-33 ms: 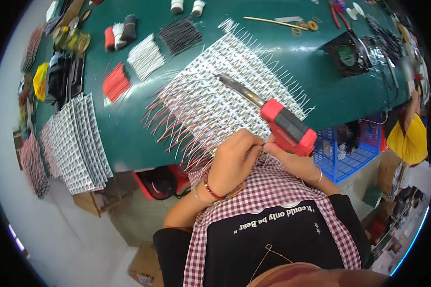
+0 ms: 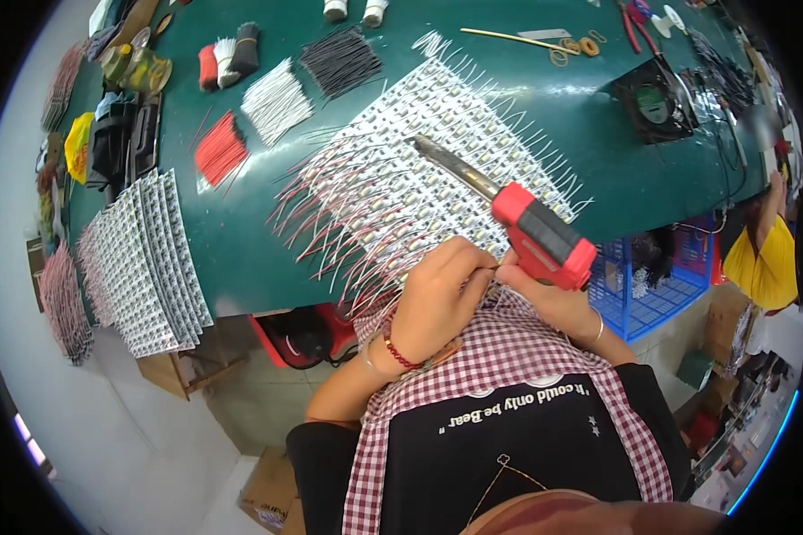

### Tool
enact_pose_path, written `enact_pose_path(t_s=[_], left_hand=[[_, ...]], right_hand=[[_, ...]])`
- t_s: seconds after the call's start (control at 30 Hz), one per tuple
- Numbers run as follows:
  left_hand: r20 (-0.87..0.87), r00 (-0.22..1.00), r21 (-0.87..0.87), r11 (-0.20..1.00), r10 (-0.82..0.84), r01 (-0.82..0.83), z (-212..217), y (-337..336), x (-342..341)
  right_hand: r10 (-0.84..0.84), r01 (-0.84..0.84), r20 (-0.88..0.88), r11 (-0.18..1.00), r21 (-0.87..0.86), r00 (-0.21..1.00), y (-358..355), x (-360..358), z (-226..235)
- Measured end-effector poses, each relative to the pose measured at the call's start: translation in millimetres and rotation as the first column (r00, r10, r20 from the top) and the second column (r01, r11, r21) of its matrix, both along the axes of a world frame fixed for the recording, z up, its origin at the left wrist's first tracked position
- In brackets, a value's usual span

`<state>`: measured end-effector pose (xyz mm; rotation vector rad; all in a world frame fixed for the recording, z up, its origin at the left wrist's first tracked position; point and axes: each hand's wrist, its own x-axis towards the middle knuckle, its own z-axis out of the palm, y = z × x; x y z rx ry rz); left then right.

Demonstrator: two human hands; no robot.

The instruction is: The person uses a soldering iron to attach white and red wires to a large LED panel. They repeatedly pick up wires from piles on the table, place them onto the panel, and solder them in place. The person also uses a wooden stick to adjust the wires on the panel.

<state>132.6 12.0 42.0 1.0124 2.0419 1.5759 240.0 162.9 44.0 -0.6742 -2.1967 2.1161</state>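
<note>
A red and black soldering gun [image 2: 549,236] with a long metal barrel points toward the upper left, over a sheet of white circuit boards [image 2: 459,134]. My right hand [image 2: 558,308] is closed round its lower part. My left hand [image 2: 442,290] is closed in a pinch at the sheet's near edge, fingertips meeting those of my right hand. A thin dark bit shows between them, too small to name. Red and white wires fringe the sheet's left side, and white wires its right side.
Bundles of red wires [image 2: 221,150], white wires [image 2: 277,101] and black wires [image 2: 341,62] lie on the green table [image 2: 241,281]. More board sheets [image 2: 147,267] are stacked at left. A black fan-like box [image 2: 653,102] stands at right, above a blue crate [image 2: 656,294].
</note>
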Motion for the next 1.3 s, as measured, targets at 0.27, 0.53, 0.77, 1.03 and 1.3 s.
enact_pose_path(t_s=[0.27,0.53,0.77,1.03,1.3], left_hand=[[-0.526,0.846,-0.146,0.97,0.091,-0.195,-27.3,-16.5,-71.3],[-0.679,0.727,-0.177,0.984,-0.101,-0.029,-47.7,-6.0,-105.5],[-0.713,0.692,-0.209,0.976,-0.112,-0.056,-52.9,-11.5,-102.1],[-0.719,0.681,-0.218,0.975,-0.137,-0.034,-54.4,-14.0,-101.4],[-0.722,0.67,-0.256,0.966,-0.171,-0.03,-49.3,-13.6,-102.0]], right_hand=[[-0.202,0.185,-0.077,0.965,-0.187,0.976,14.3,5.5,4.5],[-0.264,0.251,-0.007,0.926,-0.28,0.965,18.1,21.8,-15.9],[-0.217,0.237,0.111,0.942,-0.236,0.97,13.5,21.5,-15.8],[-0.173,0.194,0.184,0.976,-0.101,0.967,5.2,15.0,-10.3],[-0.155,0.159,0.188,0.987,-0.007,0.97,4.4,30.3,-30.7]])
